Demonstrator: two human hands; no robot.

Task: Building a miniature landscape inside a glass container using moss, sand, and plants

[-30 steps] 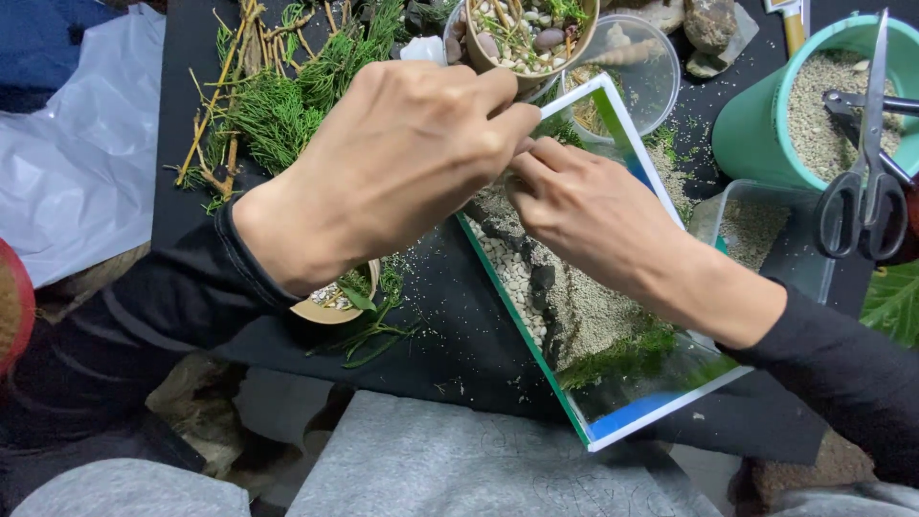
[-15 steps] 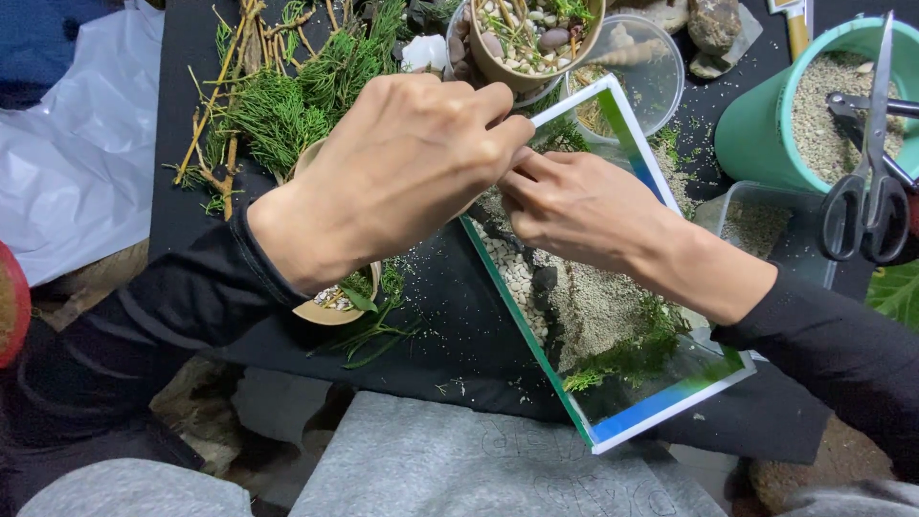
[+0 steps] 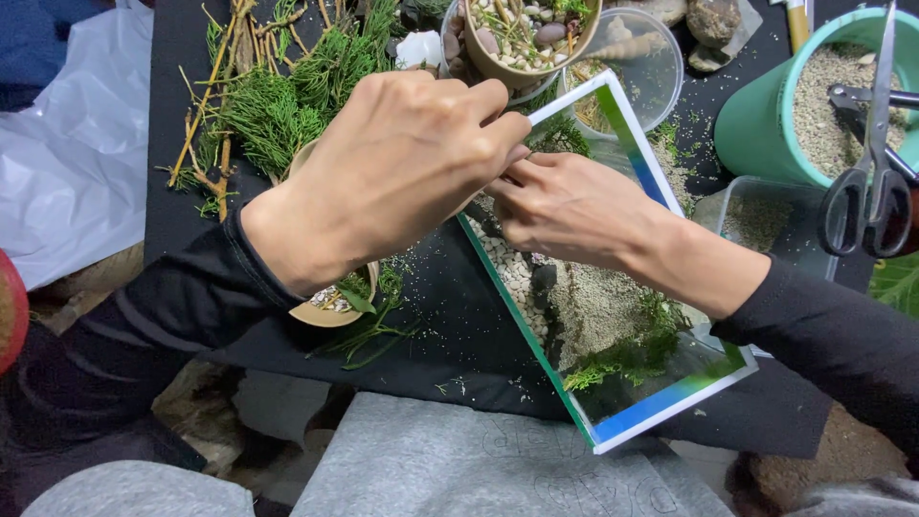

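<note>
Fingertips (image 3: 507,129) pinching together over glass tank (image 3: 670,393), both hands meeting at its far end

Left hand (image 3: 402,172) and right hand (image 3: 570,206) are working something too small to identify (hidden between them); going slowly, I judge, is keeping the white pebbles (image 3: 512,273) and sand (image 3: 593,306) undisturbed.

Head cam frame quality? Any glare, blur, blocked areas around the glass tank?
Head view: even, soft light, no hard shadows; focus is sharp on both the left hand and the right hand. The glass tank mirrors blue and green along its walls, no blown glare. The hands hide the tank's far end.
</note>
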